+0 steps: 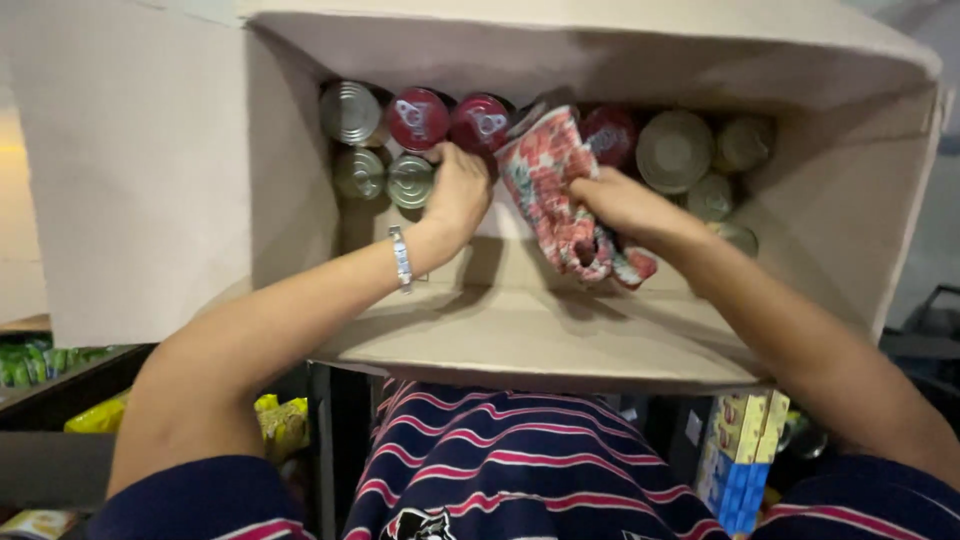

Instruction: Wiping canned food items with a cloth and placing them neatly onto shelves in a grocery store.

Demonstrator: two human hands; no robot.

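Our right hand [625, 205] grips a red-patterned cloth [560, 195] inside the cardboard box [170, 170], its lower end crumpled. Our left hand [457, 190] covers a can [478, 122]; we cannot tell its grip.

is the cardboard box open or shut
Open. The cardboard box has its flaps folded out, so the cans inside show, and the left hand and right hand reach in.

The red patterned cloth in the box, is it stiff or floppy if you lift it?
Probably floppy: the red patterned cloth droops and bunches under the right hand. It looks light, since it hangs from a loose grip. It likely won't roll, unlike the round cans that the left hand reaches toward.
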